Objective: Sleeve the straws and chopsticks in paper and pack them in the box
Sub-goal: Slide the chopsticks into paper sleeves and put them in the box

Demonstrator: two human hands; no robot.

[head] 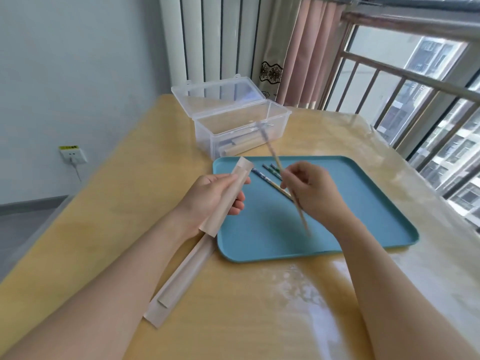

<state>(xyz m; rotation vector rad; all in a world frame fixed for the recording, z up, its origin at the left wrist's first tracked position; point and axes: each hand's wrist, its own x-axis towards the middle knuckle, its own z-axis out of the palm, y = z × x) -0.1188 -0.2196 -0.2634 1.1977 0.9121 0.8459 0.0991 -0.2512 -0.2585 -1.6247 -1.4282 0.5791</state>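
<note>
My left hand (pixel 217 197) grips a brown paper sleeve (pixel 228 196) above the left edge of the blue tray (pixel 363 211), its open end pointing up and away. My right hand (pixel 311 193) pinches a long thin chopstick (pixel 272 154), blurred, slanting from the box down past my wrist. More chopsticks with patterned ends (pixel 270 178) lie on the tray under my right hand. The clear plastic box (pixel 241 126) stands open behind the tray with several filled paper sleeves (pixel 244 144) inside.
Two spare paper sleeves (pixel 179 279) lie on the wooden table (pixel 117 216) under my left forearm. A radiator and curtain stand behind the table. A railed window runs along the right side. A wall socket sits low on the left wall.
</note>
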